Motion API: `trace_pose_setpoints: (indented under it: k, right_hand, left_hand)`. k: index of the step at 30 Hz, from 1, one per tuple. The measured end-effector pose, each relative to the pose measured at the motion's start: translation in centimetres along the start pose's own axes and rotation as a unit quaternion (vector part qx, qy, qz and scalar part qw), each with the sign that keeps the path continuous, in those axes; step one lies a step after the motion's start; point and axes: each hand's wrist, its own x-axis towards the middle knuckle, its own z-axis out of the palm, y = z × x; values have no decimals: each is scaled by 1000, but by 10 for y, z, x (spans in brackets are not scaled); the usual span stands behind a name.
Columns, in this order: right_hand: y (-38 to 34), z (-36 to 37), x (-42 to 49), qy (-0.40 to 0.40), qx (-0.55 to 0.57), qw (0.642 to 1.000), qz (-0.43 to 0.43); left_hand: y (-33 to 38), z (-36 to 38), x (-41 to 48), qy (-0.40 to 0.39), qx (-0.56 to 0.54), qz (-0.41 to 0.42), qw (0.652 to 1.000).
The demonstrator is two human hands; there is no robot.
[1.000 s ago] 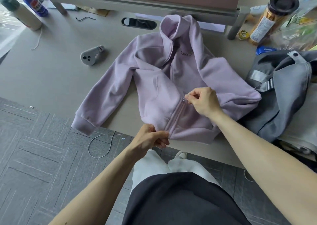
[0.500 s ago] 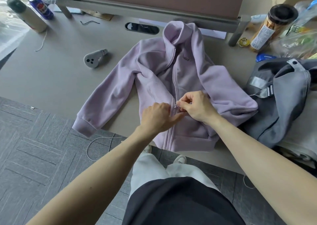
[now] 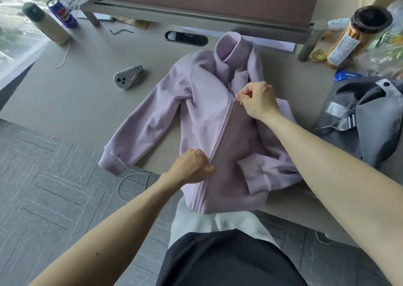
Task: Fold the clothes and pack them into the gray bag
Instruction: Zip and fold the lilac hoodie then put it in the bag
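Note:
A lilac fleece jacket (image 3: 202, 120) lies face up on the beige table (image 3: 76, 102), collar at the back, its hem hanging over the front edge. My right hand (image 3: 258, 101) pinches the zipper pull high on the chest. My left hand (image 3: 192, 167) grips the jacket front beside the zipper lower down. The zipper is closed between my two hands. One sleeve stretches out to the left; the other is bunched under my right forearm. The gray bag (image 3: 366, 120) sits slumped at the right, touching the jacket.
A grey handheld controller (image 3: 126, 79) lies left of the jacket. A can (image 3: 62, 12) and a bottle (image 3: 45, 24) stand at the back left. A jar (image 3: 357, 35) and plastic bags crowd the back right. A partition runs along the back; carpet floor lies below.
My right hand has drawn the zipper pull up from near the hem to the chest. My left hand went up to the zipper, then came back down to hold the jacket front.

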Motion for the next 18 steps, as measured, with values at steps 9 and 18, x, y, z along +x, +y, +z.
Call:
trace_pose_setpoints:
  k: [9,18]
  right_hand:
    - [-13,-5,4,-48,-2,998,-32]
    - [-6,-13,54,-5,-23,1000,16]
  left_hand:
    - [33,-69,82,205,18,-43,978]
    - [31,-76,131,63,59,62,994]
